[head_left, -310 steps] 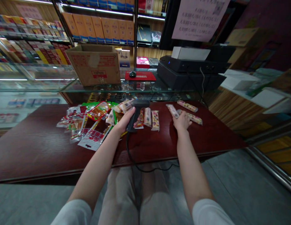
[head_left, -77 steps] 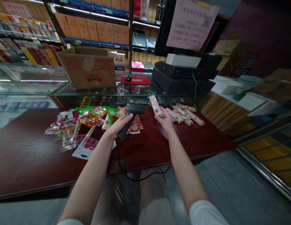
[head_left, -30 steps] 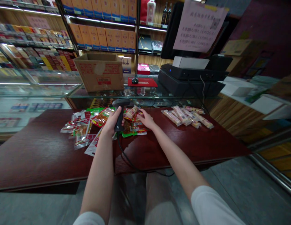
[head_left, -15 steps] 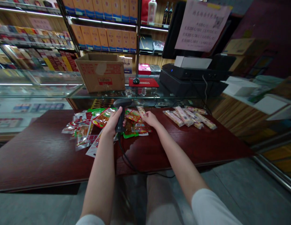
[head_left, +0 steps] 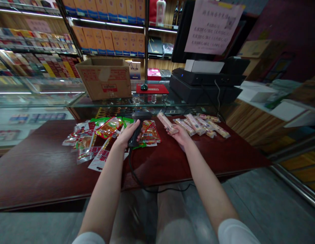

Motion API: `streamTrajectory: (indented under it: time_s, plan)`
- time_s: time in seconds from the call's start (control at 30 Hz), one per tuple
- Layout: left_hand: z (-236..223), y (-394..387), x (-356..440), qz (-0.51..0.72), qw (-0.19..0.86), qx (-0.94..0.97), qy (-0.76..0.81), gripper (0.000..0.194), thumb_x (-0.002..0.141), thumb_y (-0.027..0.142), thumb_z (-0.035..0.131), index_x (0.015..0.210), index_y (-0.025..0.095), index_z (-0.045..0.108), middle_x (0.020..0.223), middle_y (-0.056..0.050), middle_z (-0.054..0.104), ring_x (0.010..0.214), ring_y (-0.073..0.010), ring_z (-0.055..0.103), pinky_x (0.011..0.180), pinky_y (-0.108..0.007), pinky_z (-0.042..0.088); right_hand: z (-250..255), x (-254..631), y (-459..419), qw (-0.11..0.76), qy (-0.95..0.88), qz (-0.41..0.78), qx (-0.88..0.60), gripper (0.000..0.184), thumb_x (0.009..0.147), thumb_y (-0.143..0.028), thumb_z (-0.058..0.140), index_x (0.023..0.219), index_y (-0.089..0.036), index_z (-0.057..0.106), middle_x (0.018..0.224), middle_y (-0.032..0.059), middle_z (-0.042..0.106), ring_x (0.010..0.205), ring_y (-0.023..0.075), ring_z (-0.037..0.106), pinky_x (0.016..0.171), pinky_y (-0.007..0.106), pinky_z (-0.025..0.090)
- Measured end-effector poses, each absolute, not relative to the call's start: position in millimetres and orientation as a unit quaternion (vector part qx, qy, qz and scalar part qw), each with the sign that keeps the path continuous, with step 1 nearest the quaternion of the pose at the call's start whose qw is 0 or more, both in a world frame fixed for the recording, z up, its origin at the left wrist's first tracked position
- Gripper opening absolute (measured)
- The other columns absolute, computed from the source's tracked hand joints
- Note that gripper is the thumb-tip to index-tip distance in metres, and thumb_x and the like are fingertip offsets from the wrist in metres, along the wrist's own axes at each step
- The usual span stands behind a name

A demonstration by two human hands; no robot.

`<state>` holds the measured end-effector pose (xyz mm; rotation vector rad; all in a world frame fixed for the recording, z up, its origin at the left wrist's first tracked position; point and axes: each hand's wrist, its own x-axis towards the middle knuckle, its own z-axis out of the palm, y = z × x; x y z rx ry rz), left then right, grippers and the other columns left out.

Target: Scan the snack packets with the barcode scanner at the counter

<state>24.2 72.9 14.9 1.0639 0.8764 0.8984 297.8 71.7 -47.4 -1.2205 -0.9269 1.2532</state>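
My left hand [head_left: 128, 134] is wrapped round the handle of a black barcode scanner [head_left: 134, 135], its head over the snack packets and its cable trailing down past the table edge. Between the fingers of my right hand [head_left: 181, 135] is a wrapped snack bar [head_left: 165, 121], tilted and raised above the table. Several similar wrapped bars [head_left: 196, 124] lie in a loose pile just beyond that hand, to the right. Flat red and green snack packets [head_left: 110, 127] are spread around and partly beneath my left hand. One packet [head_left: 150, 131] lies between my two hands.
The dark red table [head_left: 53, 159] spans the front. Behind it, a glass counter bears a cardboard box [head_left: 105, 79], a mouse on a red mat [head_left: 157, 89] and a black till [head_left: 205, 86]. The scanner's cable [head_left: 139, 181] loops near my knees. Stocked shelves [head_left: 109, 40] stand at the back.
My right hand has moved right with the snack bar, away from the packets and closer to the pile of bars. The scanner in my left hand has shifted slightly right and tilted.
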Motion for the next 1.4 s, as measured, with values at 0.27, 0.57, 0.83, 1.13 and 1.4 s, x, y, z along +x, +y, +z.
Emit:
streamTrajectory:
  time_s: [0.27,0.57,0.83,1.13,1.4]
  plan:
    - [-3,60,63,0.36,0.715,0.499,0.333,0.053,0.078,0.066,0.068,0.086,0.014,0.06,0.063,-0.002,0.064,0.039,-0.0074,0.048,0.036,-0.02,0.037,-45,310,68,0.614,-0.285,0.603,-0.422,0.033,0.068,-0.019,0.049,0.098,-0.019,0.063,0.096,0.0098,0.075,0.099,0.0254,0.07,0.095,0.048,0.055]
    - [-10,55,75,0.324,0.719,0.529,0.314,0.058,0.071,0.069,0.073,0.083,0.014,0.059,0.064,-0.002,0.063,0.038,-0.0075,0.047,0.033,-0.02,0.037,-49,303,73,0.621,-0.236,0.626,-0.409,0.034,0.071,-0.017,0.048,0.103,-0.017,0.059,0.092,0.0115,0.074,0.092,0.0268,0.071,0.094,0.049,0.056]
    - [-6,60,66,0.358,0.693,0.529,0.335,0.052,0.077,0.066,0.07,0.085,0.015,0.058,0.063,-0.002,0.063,0.038,-0.0083,0.048,0.034,-0.021,0.036,-50,312,73,0.635,-0.43,0.384,-0.514,0.037,0.078,-0.026,0.05,0.113,-0.021,0.059,0.112,0.0092,0.069,0.105,0.0249,0.066,0.101,0.048,0.051]
    - [18,77,15,0.462,0.529,0.517,0.489,0.034,0.084,0.048,0.07,0.085,0.017,0.054,0.068,-0.001,0.065,0.041,-0.0091,0.051,0.039,-0.021,0.04,-55,355,60,0.405,-0.493,-0.089,-0.765,0.041,0.083,-0.011,0.044,0.115,-0.015,0.07,0.136,0.0179,0.058,0.132,0.0309,0.046,0.117,0.058,0.023]
    - [25,78,2,0.472,0.423,0.544,0.55,0.024,0.089,0.039,0.062,0.085,0.017,0.055,0.069,-0.001,0.066,0.044,-0.0107,0.053,0.043,-0.022,0.043,-56,328,60,0.35,-0.544,-0.123,-0.752,0.039,0.086,-0.017,0.049,0.119,-0.014,0.068,0.134,0.0177,0.06,0.131,0.032,0.047,0.115,0.056,0.025]
